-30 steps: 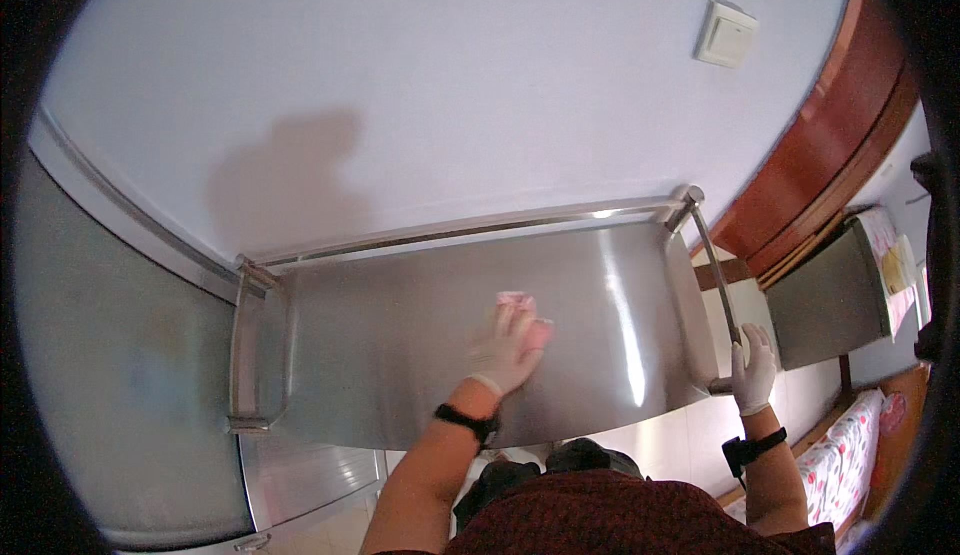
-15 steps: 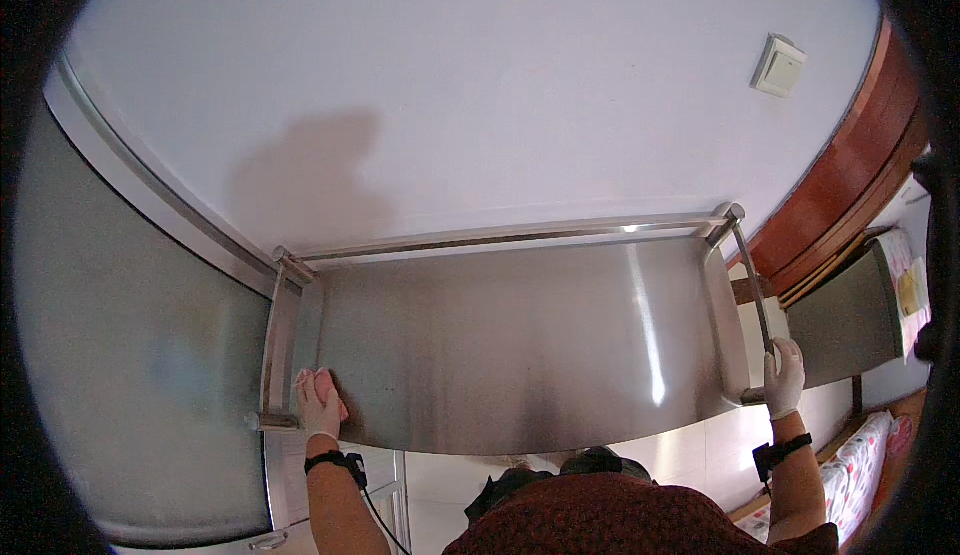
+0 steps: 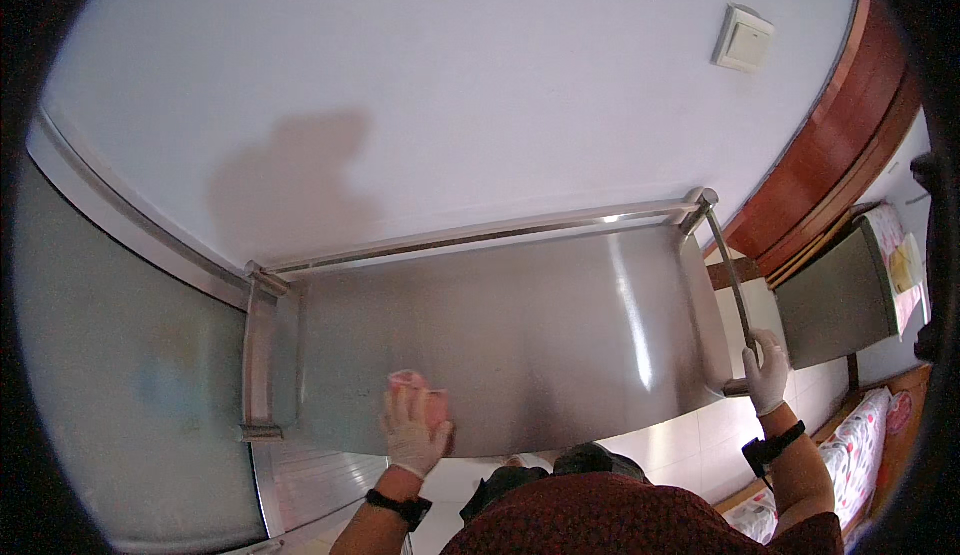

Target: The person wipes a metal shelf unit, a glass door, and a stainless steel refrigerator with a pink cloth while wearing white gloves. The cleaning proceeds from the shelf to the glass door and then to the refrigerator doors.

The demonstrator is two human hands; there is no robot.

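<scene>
A stainless-steel top (image 3: pixel 480 325) with raised rails round its back and sides stands before me. My left hand (image 3: pixel 408 430), in a thin whitish glove, presses a folded pink cloth (image 3: pixel 437 407) onto the steel near its front edge, left of the middle. Its fingers lie over the cloth and hold it down. At the right end my right hand (image 3: pixel 767 375), gloved too, is closed round the side rail (image 3: pixel 735 280) close to its front corner.
A frosted glass panel (image 3: pixel 130 355) runs along the left side. Behind the steel top is a white wall with a light switch (image 3: pixel 745 40). On the right are a reddish-brown wooden frame (image 3: pixel 815 145), a grey-green panel (image 3: pixel 840 300) and a dotted cloth (image 3: pixel 855 440).
My left hand and the pink cloth have moved right across the steel, away from the left end. The right hand stays on the side rail. The whole view has shifted slightly.
</scene>
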